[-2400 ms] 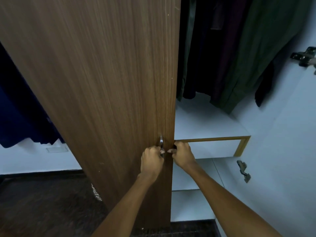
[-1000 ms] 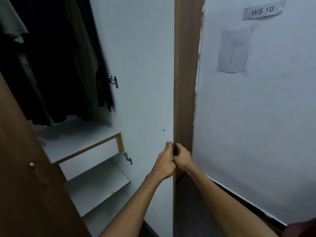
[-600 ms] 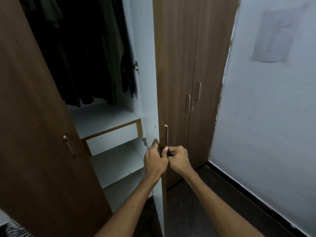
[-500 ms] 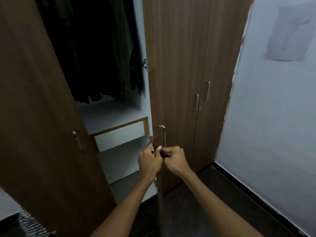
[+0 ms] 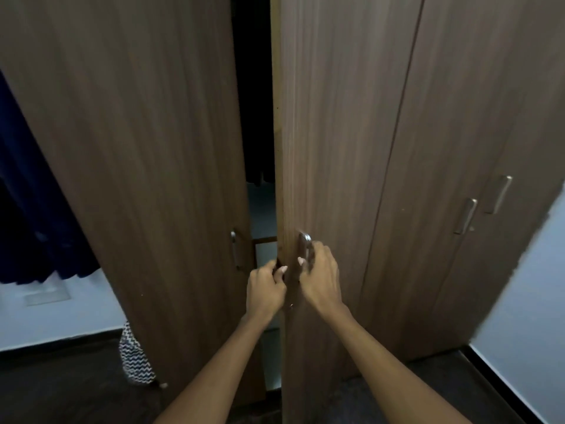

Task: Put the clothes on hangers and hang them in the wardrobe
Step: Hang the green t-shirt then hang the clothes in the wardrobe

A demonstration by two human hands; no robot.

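At the left edge of the frame we see a dark blue curtain (image 5: 27,191) hanging over a pale wall (image 5: 61,313). At the lower left we find a black-and-white zigzag bag (image 5: 134,359) on the dark floor (image 5: 61,384). At the lower right we see a black skirting strip (image 5: 516,390).

Bedroom: wooden wardrobe (image 5: 351,148), curtain (image 5: 36,209)
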